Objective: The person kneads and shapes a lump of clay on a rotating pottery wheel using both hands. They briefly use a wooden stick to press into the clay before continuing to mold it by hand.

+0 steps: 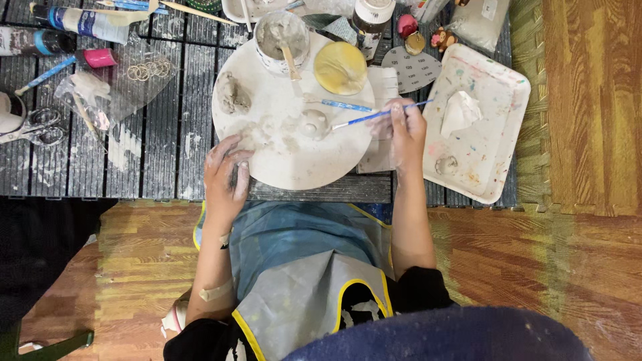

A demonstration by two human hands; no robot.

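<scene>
My right hand [404,130] grips a thin blue-handled brush [374,116] whose tip touches a small rounded clay piece [313,123] on a round white work board [348,157]. My left hand [226,175], smeared with clay, rests on the board's near-left edge, fingers curled over a small bit of clay. A grey clay lump [232,93] lies at the board's left. A cup of clay slip [281,39] with a wooden stick stands at the far edge, beside a yellow sponge [340,67]. A second blue tool [344,105] lies on the board.
A paint-stained white tray [498,134] holding crumpled tissue sits to the right. Scissors [33,126], tubes [80,21], plastic bags and metal rings [148,69] lie at the left on the dark ribbed table. A jar [371,17] and sandpaper piece [412,68] stand behind. Wooden floor lies below.
</scene>
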